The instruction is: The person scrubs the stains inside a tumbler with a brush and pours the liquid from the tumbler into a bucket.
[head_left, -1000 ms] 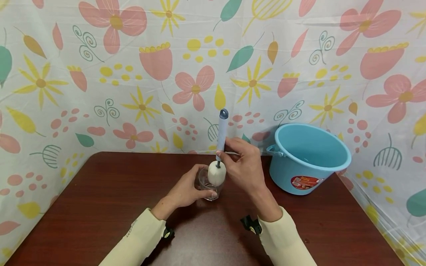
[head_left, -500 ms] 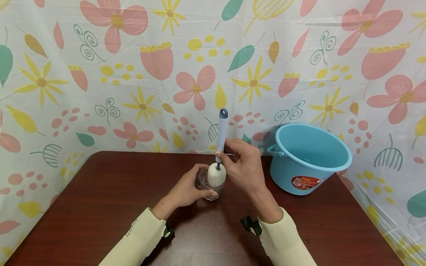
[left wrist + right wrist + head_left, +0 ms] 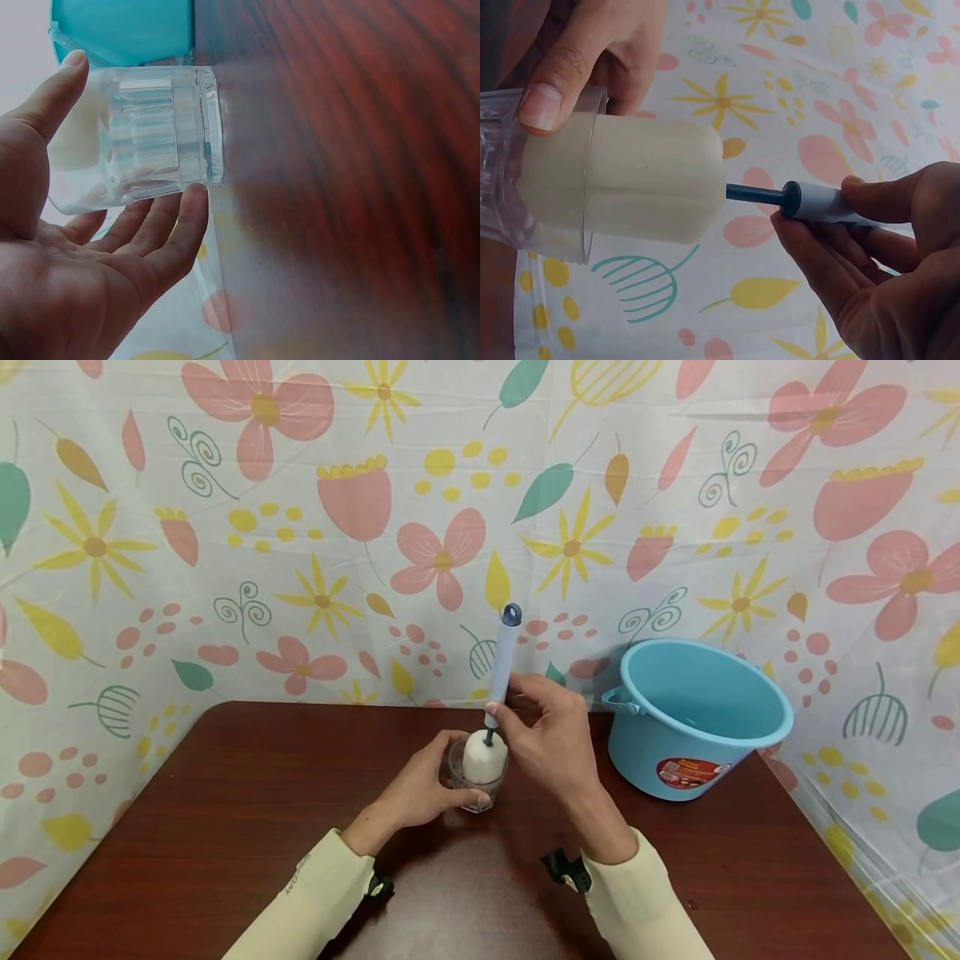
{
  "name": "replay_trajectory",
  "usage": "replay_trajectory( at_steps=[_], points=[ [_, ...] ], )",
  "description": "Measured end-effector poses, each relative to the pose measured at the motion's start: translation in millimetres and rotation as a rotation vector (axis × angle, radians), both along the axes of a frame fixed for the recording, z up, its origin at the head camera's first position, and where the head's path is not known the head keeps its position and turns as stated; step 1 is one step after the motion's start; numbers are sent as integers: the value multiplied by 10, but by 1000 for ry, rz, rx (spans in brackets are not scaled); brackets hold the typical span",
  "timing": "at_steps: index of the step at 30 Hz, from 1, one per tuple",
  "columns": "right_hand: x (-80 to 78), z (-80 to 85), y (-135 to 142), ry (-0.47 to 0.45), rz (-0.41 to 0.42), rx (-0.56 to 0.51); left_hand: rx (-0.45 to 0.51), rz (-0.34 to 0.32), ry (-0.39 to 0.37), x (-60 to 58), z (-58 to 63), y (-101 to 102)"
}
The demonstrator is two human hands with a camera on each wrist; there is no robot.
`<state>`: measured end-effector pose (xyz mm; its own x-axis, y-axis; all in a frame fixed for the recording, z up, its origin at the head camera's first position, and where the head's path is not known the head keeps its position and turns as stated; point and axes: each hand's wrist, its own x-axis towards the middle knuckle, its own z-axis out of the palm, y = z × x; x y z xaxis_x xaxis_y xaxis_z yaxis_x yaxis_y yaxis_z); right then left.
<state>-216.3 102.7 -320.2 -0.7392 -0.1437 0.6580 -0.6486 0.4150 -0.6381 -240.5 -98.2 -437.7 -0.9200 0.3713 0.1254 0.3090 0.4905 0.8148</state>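
Note:
A clear drinking glass [image 3: 476,800] stands on the table, and my left hand [image 3: 422,783] grips it round the side, thumb near the rim. In the left wrist view the faceted lower part of the glass [image 3: 150,139] shows through. My right hand [image 3: 553,735] pinches the low end of a pale blue handle [image 3: 506,660] between thumb and fingers. This belongs to a sponge cup brush, whose white sponge head [image 3: 652,180] sits partly inside the glass mouth. Its dark stem [image 3: 754,193] joins head and handle. The handle leans slightly right at the top.
A light blue bucket [image 3: 697,718] with a red label stands at the table's back right, beside my right hand. The dark red-brown wooden table [image 3: 262,793] ends at a flower-patterned cloth [image 3: 442,460] hanging behind it.
The sponge head has gone a little lower into the glass and shifted slightly left. The handle top has tilted right. My left hand and the glass have stayed in place.

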Motion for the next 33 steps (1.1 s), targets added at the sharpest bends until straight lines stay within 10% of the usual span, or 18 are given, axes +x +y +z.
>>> replay_trajectory(
  at_steps=[33],
  points=[
    [-25, -35, 12, -59, 67, -88, 10, -4, 4, -4, 2, 7]
  ],
)
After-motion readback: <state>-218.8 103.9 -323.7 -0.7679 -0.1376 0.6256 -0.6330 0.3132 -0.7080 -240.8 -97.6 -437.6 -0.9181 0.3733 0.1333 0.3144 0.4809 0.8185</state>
